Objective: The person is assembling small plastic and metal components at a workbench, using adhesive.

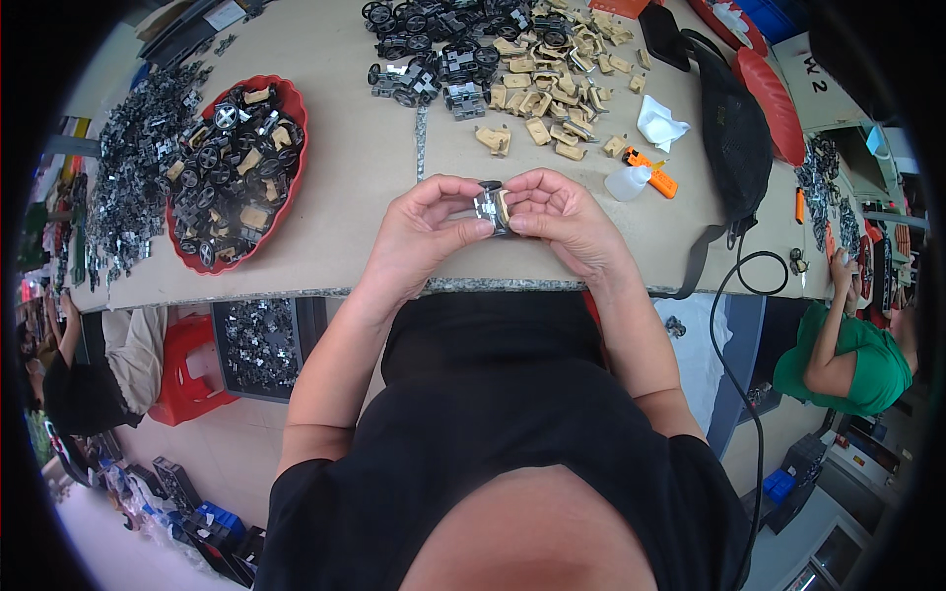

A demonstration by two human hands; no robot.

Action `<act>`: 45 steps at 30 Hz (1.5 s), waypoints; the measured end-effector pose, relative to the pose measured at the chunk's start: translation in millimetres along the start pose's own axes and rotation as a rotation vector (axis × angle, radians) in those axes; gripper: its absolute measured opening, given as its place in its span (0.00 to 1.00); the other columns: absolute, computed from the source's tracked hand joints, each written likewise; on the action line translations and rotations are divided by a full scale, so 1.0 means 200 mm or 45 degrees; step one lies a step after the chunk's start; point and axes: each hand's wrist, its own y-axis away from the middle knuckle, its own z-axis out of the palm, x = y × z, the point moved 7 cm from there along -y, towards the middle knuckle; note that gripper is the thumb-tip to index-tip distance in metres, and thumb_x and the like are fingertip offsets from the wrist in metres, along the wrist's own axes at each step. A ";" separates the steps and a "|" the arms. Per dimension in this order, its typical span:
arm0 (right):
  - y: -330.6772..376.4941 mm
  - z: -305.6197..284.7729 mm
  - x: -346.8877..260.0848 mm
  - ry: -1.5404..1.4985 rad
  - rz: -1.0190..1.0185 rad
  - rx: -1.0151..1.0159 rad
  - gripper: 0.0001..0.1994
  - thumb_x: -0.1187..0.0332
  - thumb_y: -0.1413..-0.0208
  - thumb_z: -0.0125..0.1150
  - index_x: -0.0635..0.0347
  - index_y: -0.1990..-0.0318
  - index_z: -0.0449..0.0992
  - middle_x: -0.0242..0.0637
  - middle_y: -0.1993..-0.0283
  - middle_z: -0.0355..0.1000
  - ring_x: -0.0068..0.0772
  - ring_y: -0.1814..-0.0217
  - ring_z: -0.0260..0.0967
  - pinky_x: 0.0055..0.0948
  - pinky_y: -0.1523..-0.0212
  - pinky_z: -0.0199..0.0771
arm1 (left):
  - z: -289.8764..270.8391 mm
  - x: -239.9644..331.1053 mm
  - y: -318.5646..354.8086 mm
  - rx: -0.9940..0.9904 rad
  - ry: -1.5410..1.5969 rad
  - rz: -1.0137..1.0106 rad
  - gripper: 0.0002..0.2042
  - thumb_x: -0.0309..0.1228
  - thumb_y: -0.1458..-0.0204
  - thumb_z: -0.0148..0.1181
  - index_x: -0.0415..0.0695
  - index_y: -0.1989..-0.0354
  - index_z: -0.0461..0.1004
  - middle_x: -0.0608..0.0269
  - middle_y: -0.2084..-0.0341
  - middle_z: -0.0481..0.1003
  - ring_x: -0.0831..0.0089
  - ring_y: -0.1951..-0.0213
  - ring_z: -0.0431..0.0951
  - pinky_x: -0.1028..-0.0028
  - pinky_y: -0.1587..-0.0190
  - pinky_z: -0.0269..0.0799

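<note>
Between my two hands, just above the table's near edge, is a small black-and-silver part with a tan piece (492, 208) against its right side. The fingertips and thumb of my left hand (426, 225) pinch its left side. On the other side, my right hand (564, 219) is closed on the tan piece with thumb and fingers. The fingers partly hide the part. Beyond the hands lie a loose heap of tan parts (537, 102) and, to its left, black wheeled assemblies (434, 49) with silver bits.
On the left, a red scalloped bowl (299, 169) holds wheeled assemblies beside a heap of dark parts (128, 177). To the right are a small translucent bottle (627, 183), an orange tool (662, 181), a crumpled tissue (660, 124) and a black bag (734, 138). Other people sit at both sides.
</note>
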 end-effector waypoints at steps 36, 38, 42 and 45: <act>-0.04 0.00 0.02 0.188 0.068 0.158 0.09 0.74 0.52 0.61 0.63 0.63 0.71 0.32 0.70 0.72 0.16 0.69 0.68 0.15 0.70 0.66 | -0.02 -0.03 0.02 0.054 -0.079 0.087 0.15 0.13 0.58 0.59 0.35 0.60 0.69 0.58 0.62 0.71 0.74 0.61 0.74 0.78 0.57 0.74; -0.04 0.00 0.02 0.228 0.066 0.142 0.09 0.74 0.52 0.61 0.64 0.63 0.72 0.32 0.71 0.73 0.16 0.69 0.68 0.16 0.69 0.67 | -0.03 -0.05 0.02 0.070 -0.051 0.115 0.14 0.13 0.59 0.59 0.35 0.61 0.69 0.58 0.63 0.71 0.73 0.61 0.75 0.77 0.57 0.74; -0.03 0.02 0.01 0.260 0.062 0.119 0.10 0.74 0.52 0.61 0.66 0.62 0.72 0.33 0.69 0.73 0.18 0.67 0.68 0.17 0.66 0.68 | -0.03 -0.04 0.03 0.134 -0.130 0.169 0.15 0.13 0.59 0.60 0.35 0.62 0.68 0.58 0.63 0.70 0.72 0.61 0.75 0.77 0.58 0.75; -0.01 0.06 -0.01 0.227 0.012 0.086 0.12 0.75 0.54 0.63 0.67 0.60 0.72 0.34 0.64 0.72 0.20 0.63 0.68 0.19 0.61 0.68 | -0.04 -0.04 0.03 0.173 -0.150 0.192 0.15 0.13 0.59 0.60 0.35 0.61 0.68 0.58 0.62 0.67 0.72 0.60 0.74 0.77 0.57 0.75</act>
